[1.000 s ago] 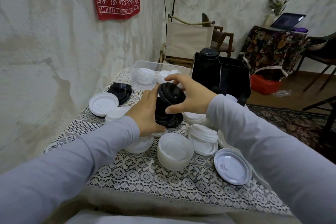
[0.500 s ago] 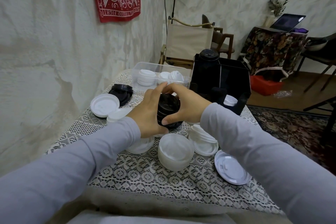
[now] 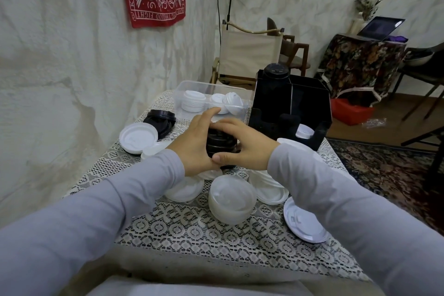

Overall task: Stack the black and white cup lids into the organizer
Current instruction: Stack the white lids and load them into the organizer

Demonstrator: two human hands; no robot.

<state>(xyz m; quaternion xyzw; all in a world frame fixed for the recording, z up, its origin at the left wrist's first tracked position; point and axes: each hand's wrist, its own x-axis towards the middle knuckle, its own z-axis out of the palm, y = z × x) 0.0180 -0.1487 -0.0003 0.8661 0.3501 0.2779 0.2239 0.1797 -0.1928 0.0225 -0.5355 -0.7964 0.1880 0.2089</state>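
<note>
Black lids — short stack, clasped between left hand and right hand, fingers curled round either side, over the lace cloth. Beyond the grip, rightward: black organizer, tall black stack inside. Nearer than the grip — loose white lids.
</note>
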